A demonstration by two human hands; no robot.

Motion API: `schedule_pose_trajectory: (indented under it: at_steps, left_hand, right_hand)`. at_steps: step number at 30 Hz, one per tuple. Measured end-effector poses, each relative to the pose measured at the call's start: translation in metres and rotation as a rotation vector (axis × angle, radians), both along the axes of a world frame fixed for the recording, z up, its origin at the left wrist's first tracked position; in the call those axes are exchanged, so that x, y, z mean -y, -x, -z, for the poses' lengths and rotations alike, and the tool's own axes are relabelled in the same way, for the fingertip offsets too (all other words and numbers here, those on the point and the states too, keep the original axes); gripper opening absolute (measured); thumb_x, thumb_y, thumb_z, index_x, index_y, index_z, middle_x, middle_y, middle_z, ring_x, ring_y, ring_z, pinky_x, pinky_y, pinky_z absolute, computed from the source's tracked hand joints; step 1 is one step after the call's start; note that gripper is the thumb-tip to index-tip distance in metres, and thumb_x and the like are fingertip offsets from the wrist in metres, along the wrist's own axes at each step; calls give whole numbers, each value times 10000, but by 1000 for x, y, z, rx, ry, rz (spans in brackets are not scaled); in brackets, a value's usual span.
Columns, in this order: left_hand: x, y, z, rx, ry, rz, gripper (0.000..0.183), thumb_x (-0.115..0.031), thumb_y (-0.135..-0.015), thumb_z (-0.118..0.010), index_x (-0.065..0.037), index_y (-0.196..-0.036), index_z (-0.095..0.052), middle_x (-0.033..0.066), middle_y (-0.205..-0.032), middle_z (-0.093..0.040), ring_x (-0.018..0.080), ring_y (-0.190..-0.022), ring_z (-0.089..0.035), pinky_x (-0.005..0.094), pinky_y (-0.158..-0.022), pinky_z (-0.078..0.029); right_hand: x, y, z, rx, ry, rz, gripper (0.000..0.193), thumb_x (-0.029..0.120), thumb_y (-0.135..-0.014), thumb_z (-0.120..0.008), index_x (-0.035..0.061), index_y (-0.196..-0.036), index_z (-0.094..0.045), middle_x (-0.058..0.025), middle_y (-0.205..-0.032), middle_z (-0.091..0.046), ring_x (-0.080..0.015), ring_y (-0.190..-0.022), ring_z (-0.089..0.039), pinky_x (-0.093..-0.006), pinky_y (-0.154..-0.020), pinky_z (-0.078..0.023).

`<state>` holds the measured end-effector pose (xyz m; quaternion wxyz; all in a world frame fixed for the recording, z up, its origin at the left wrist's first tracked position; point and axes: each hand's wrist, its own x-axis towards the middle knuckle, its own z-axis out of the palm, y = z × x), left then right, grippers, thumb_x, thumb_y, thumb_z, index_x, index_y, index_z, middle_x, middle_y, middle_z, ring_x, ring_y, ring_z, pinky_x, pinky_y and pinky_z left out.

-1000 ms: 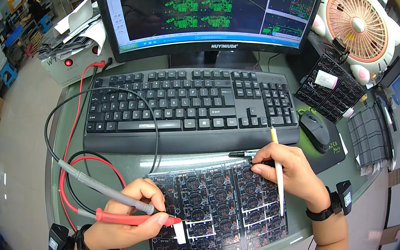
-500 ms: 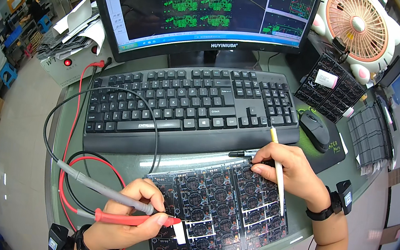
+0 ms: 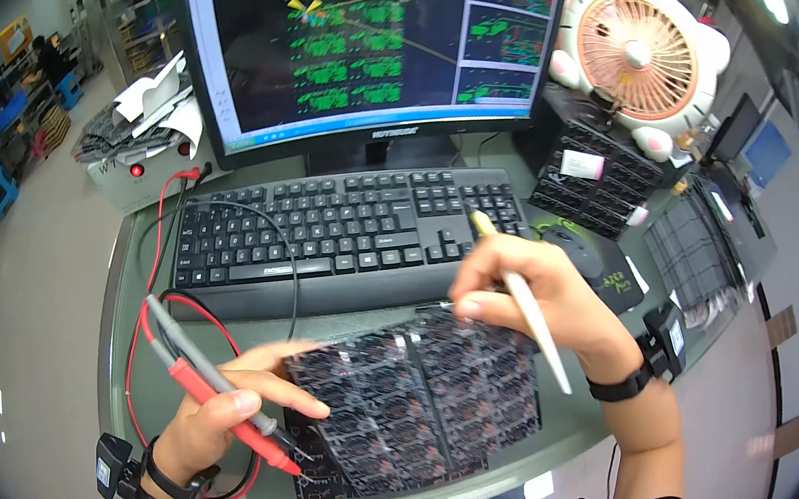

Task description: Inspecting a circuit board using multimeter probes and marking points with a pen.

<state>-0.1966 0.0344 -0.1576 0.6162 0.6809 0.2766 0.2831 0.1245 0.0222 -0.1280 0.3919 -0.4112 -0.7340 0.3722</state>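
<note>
A dark circuit board panel [image 3: 420, 404], blurred by motion, is held tilted between my hands. My left hand [image 3: 239, 395] holds two test probes, one red [image 3: 227, 409] and one grey [image 3: 195, 349], their tips pointing down to the right. Its fingers also lie along the panel's left edge. My right hand [image 3: 534, 303] pinches the panel's far edge with thumb and finger. Through the same hand runs a white pen-like stick [image 3: 536, 323] with a yellowish end. Part of another dark board [image 3: 314, 476] shows under the panel's lower left.
Beyond the panel lie a black keyboard [image 3: 362, 224] and a mouse [image 3: 571, 247]. A monitor [image 3: 404, 139] stands behind, with a box-like tester [image 3: 121, 178] at left. A pink and white fan [image 3: 637, 54] and stacked boards [image 3: 595, 179] stand at right. Probe cables [image 3: 140, 316] loop on the table.
The panel has gone from lying flat to tilted and raised. My left hand has shifted its fingers onto the panel's edge, turning the probes downward. The view has swung, showing more of the monitor.
</note>
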Motion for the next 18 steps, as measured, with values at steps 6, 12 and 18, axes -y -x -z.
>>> schedule_pose_trajectory:
  at_steps: [6, 12, 18]
  left_hand:
    - [-3, 10, 15, 342, 291, -214, 488, -325, -952, -412, 91, -1026, -655, 176, -1011, -683, 245, -937, -641, 351, -865, -499]
    - [-5, -4, 14, 900, 449, -325, 460, -354, -974, -425, -32, -1271, -567, 133, -1175, -638, 254, -1027, -637, 456, -884, -529]
    - [3, -15, 30, 693, 263, -176, 527, -409, -965, -413, -21, -1302, -532, 128, -1151, -634, 255, -1094, -599, 472, -973, -476]
  right_hand:
    - [-15, 21, -50, -240, 116, 114, 310, 333, -964, -577, 33, -1040, -589, -41, -870, -637, -84, -742, -587, -220, -637, -485]
    - [10, 51, -12, -604, 74, -95, 560, 307, -921, -645, 24, -1342, -407, -150, -1161, -607, -217, -1033, -614, -354, -910, -497]
    - [46, 97, 0, -522, 19, 125, 387, 116, -957, -576, -4, -1310, -471, -50, -1138, -607, -89, -1021, -510, -265, -910, -442]
